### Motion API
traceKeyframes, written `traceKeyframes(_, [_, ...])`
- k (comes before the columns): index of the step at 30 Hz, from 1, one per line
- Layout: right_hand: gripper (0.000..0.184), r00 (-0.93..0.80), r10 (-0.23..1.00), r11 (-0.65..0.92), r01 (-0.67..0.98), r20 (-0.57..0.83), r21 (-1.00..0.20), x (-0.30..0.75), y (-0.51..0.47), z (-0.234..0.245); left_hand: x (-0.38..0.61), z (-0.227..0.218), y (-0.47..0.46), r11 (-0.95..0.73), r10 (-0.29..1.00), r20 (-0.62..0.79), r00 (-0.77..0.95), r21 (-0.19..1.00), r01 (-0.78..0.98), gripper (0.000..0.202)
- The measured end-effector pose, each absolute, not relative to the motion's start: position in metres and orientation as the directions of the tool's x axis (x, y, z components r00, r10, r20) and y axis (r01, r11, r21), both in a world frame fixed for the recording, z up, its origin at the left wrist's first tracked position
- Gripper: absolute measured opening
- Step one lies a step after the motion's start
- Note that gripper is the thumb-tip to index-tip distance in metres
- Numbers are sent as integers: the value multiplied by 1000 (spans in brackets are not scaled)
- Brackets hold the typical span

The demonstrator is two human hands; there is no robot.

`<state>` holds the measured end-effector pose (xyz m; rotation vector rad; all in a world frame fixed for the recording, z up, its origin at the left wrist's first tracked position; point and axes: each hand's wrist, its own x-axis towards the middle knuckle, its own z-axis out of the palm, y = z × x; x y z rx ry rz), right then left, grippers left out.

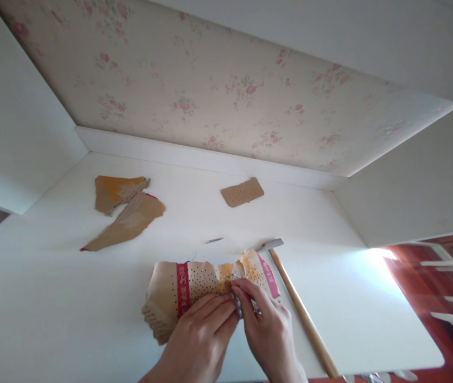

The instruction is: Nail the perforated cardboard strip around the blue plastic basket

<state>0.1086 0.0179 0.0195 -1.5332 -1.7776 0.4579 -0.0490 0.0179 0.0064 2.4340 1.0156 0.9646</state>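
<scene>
A torn piece of brown cardboard with pink printed bands and many punched holes lies near the table's front. Its left edge shows bare corrugation, and its right part is bent upward. Closed on its near edge is my left hand, fingers pressed together. Beside it, my right hand pinches the cardboard near the orange patch, fingertips almost meeting those of the left. Just right of the cardboard rests a hammer with a wooden handle, its metal head pointing away from me. Beyond the cardboard lies a thin pointed metal piece.
Two torn cardboard scraps lie at the back left of the white table. A small perforated cardboard piece is near the back edge. White panels and a flowered wall enclose the table; red flooring shows at right.
</scene>
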Motion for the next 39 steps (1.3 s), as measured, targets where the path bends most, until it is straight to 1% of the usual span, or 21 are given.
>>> traceKeyframes(7, [18, -71, 949, 266, 705, 307, -657, 107, 20, 20, -52, 12, 22, -646, 749, 381, 542, 599, 473, 35])
traceKeyframes(15, [17, 9, 970, 163, 710, 241, -685, 111, 18, 13, -51, 8, 20, -641, 752, 374, 543, 607, 470, 36])
traceKeyframes(19, [18, 43, 969, 147, 696, 245, -703, 109, 19, 12, -52, 10, 20, -649, 745, 377, 550, 600, 468, 37])
traceKeyframes(24, [19, 24, 959, 182, 709, 281, -681, 108, 18, 12, -52, 10, 21, -652, 746, 385, 544, 592, 474, 36])
traceKeyframes(26, [18, -4, 954, 211, 717, 299, -665, 109, 17, 11, -51, 10, 21, -655, 744, 394, 539, 591, 472, 37])
traceKeyframes(29, [18, -76, 944, 274, 719, 320, -639, 108, 17, 11, -49, 10, 21, -637, 762, 380, 525, 589, 498, 33])
traceKeyframes(31, [19, -116, 939, 305, 718, 325, -626, 108, 19, 12, -47, 10, 20, -618, 783, 381, 492, 569, 543, 28])
traceKeyframes(33, [20, -129, 937, 313, 721, 324, -619, 108, 21, 14, -46, 9, 21, -575, 818, 388, 425, 568, 588, 23])
traceKeyframes(36, [22, -120, 946, 293, 714, 301, -636, 108, 23, 15, -44, 10, 23, -473, 880, 363, 304, 623, 623, 17])
traceKeyframes(39, [23, -82, 958, 253, 701, 276, -667, 109, 25, 16, -42, 11, 27, -408, 912, 324, 251, 659, 632, 17])
